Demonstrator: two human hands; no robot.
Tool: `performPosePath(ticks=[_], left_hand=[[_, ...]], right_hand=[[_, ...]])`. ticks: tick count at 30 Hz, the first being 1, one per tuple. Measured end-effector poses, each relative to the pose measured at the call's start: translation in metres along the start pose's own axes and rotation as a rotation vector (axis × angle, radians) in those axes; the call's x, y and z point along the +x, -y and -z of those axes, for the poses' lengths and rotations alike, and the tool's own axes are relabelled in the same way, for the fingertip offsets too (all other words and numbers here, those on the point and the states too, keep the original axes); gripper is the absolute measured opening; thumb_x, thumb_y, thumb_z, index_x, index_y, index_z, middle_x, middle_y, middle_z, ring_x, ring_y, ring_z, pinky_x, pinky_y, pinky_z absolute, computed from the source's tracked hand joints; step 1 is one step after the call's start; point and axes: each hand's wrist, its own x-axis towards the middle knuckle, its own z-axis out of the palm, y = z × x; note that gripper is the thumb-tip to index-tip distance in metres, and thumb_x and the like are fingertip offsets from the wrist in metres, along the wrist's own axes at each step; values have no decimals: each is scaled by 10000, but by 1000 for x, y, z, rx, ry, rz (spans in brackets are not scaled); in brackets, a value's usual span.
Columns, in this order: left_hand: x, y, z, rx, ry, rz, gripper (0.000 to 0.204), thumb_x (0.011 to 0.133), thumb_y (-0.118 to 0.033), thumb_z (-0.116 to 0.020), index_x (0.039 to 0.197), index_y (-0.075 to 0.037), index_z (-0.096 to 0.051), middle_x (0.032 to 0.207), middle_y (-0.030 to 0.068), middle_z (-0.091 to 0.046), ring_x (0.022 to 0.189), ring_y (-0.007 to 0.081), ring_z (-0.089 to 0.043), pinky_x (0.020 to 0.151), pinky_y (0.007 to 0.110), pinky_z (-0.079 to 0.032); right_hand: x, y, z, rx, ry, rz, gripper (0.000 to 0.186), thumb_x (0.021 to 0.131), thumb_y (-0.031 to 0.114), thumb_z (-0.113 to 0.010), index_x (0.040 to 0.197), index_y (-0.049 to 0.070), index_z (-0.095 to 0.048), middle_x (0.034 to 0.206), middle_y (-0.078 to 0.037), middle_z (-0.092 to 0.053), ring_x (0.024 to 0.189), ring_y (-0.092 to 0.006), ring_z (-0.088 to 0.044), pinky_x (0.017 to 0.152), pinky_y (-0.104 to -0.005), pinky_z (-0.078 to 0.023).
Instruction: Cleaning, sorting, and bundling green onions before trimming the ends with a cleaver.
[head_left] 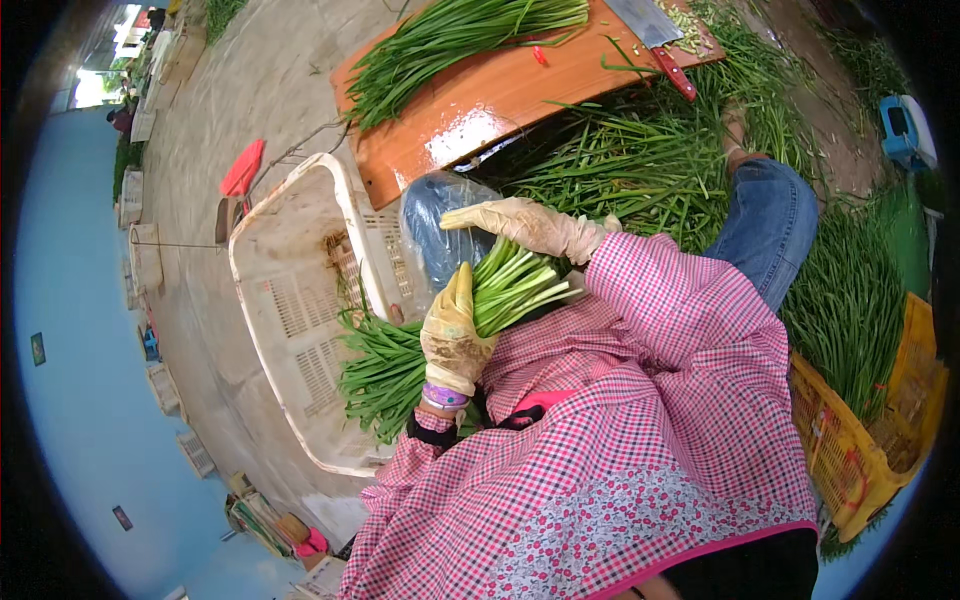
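Note:
My left hand (455,345), in a stained pale glove, is closed round a bunch of garlic chives (512,290) over my lap. The pale stem ends point right, and the green leaves hang out left past my wrist. Just above the bunch, my right hand (530,225), also gloved, has its fingers stretched out flat to the left, with nothing seen in them. Its palm side is hidden, so I cannot tell whether it touches the stems. Clear plastic (425,215) covers my left knee, close to the right fingertips.
A white plastic basket (300,290) stands at my left. Ahead, an orange-brown board (420,145) bears chives (450,50) and a red-handled knife (672,70). Loose chives (640,165) lie between my legs and the board. At right is a yellow crate (835,455) beside more chives (850,290).

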Motion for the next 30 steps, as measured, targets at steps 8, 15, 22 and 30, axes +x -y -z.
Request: performPosePath(ticks=[8,15,22,30], left_hand=[[-3,2,-5,-34,-22,64,1033,641,-233,-870,1524,4,-388,1323,227,-595,1188,397,-595,998,430,-511],[5,3,-7,-108,69,171,785,597,-201,-857,1317,-22,-604,1154,159,-652,1056,364,-634,920,427,-527],[34,31,16,-652,346,289,575,758,-232,-872,1241,-1,-663,1085,106,-765,948,199,-725,864,308,-561],[69,62,32,-763,643,307,576,788,-148,-876,1299,-11,-648,1091,64,-761,926,123,-677,870,310,-560]], right_hand=[[-29,-20,-12,-251,69,-302,498,1112,364,-308,1510,120,-480,1514,-150,-506,1422,-290,-453,1210,-369,-324],[-36,-3,-6,10,-21,-256,591,1107,490,-282,1577,145,-377,1622,-116,-361,1508,-272,-316,1266,-403,-204],[-22,19,34,277,-411,3,569,1107,441,-357,1481,46,-522,1507,-111,-540,1416,-231,-469,1210,-371,-321],[-14,6,18,606,-509,-140,784,1076,615,-195,1554,28,-397,1609,-108,-400,1516,-238,-316,1265,-378,-197]])
